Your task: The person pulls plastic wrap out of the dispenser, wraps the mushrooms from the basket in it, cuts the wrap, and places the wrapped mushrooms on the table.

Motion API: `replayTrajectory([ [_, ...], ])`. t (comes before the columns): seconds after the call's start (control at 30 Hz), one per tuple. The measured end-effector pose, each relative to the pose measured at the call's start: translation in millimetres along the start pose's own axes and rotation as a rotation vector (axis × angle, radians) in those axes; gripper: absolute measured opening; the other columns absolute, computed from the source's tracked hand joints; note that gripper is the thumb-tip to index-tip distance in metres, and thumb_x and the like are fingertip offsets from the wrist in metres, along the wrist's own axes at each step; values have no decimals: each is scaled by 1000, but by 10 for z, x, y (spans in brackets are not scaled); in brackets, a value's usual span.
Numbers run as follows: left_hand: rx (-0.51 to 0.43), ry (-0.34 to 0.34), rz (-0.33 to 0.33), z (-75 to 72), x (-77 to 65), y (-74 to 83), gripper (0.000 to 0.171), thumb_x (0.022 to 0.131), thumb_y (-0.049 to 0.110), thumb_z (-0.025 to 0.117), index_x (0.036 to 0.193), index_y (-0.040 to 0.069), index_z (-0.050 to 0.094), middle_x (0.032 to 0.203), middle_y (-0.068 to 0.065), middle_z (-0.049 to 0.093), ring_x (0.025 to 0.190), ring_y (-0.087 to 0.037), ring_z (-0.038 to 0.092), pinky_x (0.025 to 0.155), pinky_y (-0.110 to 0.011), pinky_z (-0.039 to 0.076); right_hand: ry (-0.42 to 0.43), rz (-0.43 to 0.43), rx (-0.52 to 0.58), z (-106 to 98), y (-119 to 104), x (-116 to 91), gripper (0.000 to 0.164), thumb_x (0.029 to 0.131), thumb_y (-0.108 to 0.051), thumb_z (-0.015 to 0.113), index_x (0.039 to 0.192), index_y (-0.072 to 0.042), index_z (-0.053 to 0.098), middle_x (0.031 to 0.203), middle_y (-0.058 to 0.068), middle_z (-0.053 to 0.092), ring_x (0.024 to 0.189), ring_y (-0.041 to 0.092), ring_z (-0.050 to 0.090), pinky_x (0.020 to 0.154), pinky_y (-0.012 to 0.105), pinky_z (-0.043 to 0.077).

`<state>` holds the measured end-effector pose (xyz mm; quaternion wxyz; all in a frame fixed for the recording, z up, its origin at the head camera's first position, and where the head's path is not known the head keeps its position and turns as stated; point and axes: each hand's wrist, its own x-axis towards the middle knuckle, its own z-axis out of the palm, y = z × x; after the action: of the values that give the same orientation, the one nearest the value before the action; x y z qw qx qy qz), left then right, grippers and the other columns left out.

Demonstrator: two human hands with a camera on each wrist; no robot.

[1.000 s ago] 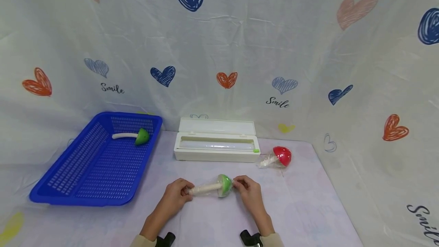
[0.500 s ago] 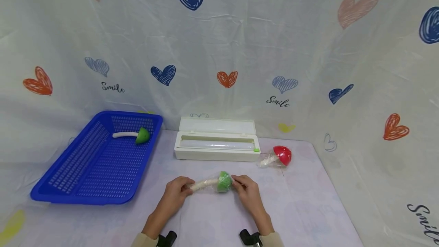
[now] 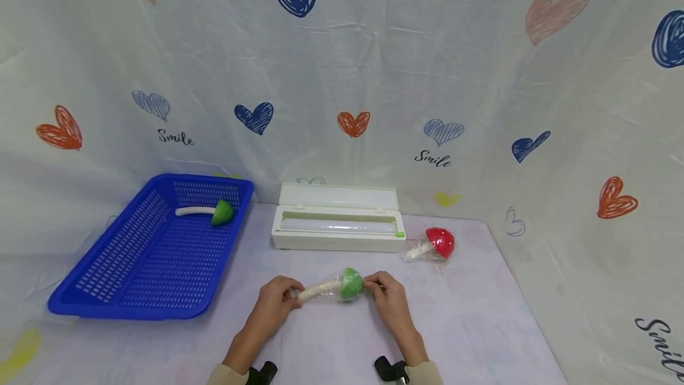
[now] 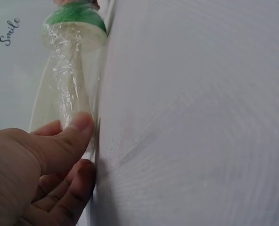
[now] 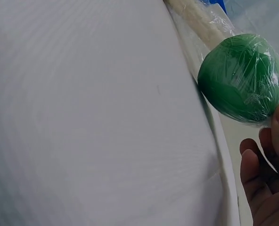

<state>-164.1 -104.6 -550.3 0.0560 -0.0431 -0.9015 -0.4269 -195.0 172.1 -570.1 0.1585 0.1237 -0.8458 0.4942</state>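
A green-capped toy mushroom [image 3: 351, 284] with a pale stem is wrapped in clear cling film and held in front of me, between both hands. My left hand [image 3: 276, 302] pinches the end of the wrapped stem between thumb and fingers. At the cap end, my right hand [image 3: 389, 303] pinches the film just beyond the cap. Seen from the right wrist, the film stretches over the green cap [image 5: 243, 77] in creases. The left wrist view shows my thumb [image 4: 69, 146] pressed on the stem, with loose shiny film along it.
Behind the hands stands a white cling film dispenser [image 3: 342, 244], its lid raised. A film-wrapped red toy mushroom [image 3: 440, 243] lies at its right. On the left, a blue basket [image 3: 133, 314] holds an unwrapped green toy mushroom [image 3: 221, 212]. A printed curtain hangs behind the table.
The wrapped mushroom's cap end has risen and turned slightly, so more of the green top shows. Both hands stay nearly in place, still pinching its two ends.
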Motion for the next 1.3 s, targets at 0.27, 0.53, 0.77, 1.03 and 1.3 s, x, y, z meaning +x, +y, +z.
replayTrajectory([
  [0.27,-15,-45,-27,58,53,76,28,74,-4,87,99,5,77,85,-2,73,76,-9,66,66,-23,55,32,38,16,-67,16,4,11,90,0,75,93,-9,78,87,5,75,70,5,63,60,21,54],
  [0.53,-17,-15,62,162,117,167,23,73,-9,85,93,0,78,81,-5,73,73,-11,67,64,-22,54,35,142,31,-169,32,31,10,90,2,74,95,-7,74,87,8,74,74,9,67,63,22,56],
  [0.77,-17,-58,86,284,190,243,21,78,-11,80,97,-2,78,85,-7,73,77,-13,66,64,-22,54,56,196,5,-292,81,41,12,91,4,73,94,-8,74,88,5,75,75,9,67,65,22,57],
  [1.03,-19,-109,107,438,272,313,20,81,-11,79,98,-1,77,87,-6,72,77,-9,64,64,-20,53,89,230,-10,-425,152,52,13,92,7,70,98,-4,72,91,9,74,77,10,68,66,22,58],
  [1.3,-33,-162,143,641,349,459,19,82,-10,79,99,-3,77,88,-8,73,76,-8,64,64,-19,54,185,207,-108,-554,266,42,15,91,8,67,98,-4,73,96,10,72,81,12,68,70,19,57],
])
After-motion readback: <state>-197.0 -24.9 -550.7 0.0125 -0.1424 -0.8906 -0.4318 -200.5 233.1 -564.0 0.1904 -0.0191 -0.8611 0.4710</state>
